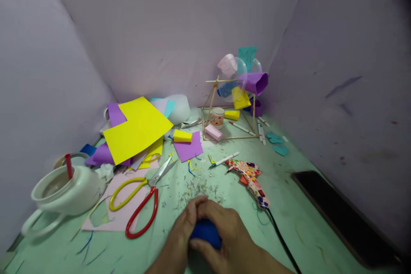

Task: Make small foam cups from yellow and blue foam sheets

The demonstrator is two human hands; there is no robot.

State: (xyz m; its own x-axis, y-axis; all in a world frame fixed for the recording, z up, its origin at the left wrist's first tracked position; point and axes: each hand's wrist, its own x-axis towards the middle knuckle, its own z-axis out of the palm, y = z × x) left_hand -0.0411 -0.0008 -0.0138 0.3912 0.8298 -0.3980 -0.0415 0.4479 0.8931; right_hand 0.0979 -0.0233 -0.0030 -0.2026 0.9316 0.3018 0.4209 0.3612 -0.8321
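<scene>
Low in the middle of the head view, my left hand [184,222] and my right hand [224,224] close around a curved blue foam piece [206,233]. The fingertips of both hands meet above it, and the right thumb presses along its near side. Its underside is hidden by the hands. Left of them lie scissors [150,184] with one yellow and one red handle, blades parted, partly over a pale pink sheet [117,188]. Right of the hands, a flower-patterned glue gun [250,180] rests on its side with its black cord trailing forward.
A stick frame [231,138] carries a wheel with coloured foam cups at the back right. Yellow foam sheet [138,130] tops a pile at left, behind a white teapot [75,192]. A phone [340,218] lies far right. Markers [224,159] and scraps are scattered about.
</scene>
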